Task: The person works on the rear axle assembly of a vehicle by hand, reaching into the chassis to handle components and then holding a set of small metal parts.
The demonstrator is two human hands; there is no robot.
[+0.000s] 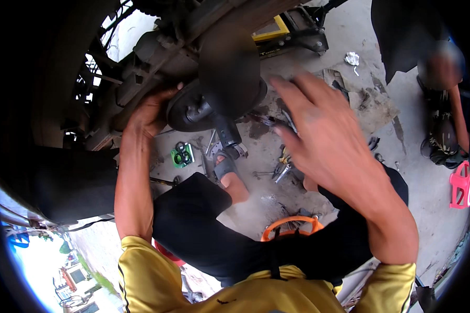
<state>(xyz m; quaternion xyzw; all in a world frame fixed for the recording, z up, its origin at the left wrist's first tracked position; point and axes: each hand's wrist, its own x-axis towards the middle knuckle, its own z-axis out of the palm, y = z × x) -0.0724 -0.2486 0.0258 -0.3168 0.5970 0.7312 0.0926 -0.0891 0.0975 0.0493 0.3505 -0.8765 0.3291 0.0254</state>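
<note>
Under a vehicle's dark underside, my left hand (pixel 149 107) is curled at the left of a dark round metal hub (pixel 178 119); its fingers are partly hidden, and what they grip is unclear. Beside the hub, a large dark rounded shape (pixel 227 65) is blurred. A short metal arm (pixel 226 130) hangs down below the hub. My right hand (pixel 305 112), slightly smeared by motion, is raised to the hub's right with fingers apart and nothing visible in it.
Below lie a green pack of black rings (pixel 181 154), wrenches (pixel 282 172) and an orange object (pixel 290 220) on concrete (pixel 376 135). A black-and-yellow jack (pixel 292 40) stands behind. A co-worker (pixel 454 120) is at right near a pink stool (pixel 460 185). My sandaled foot (pixel 225 169) is below the hub.
</note>
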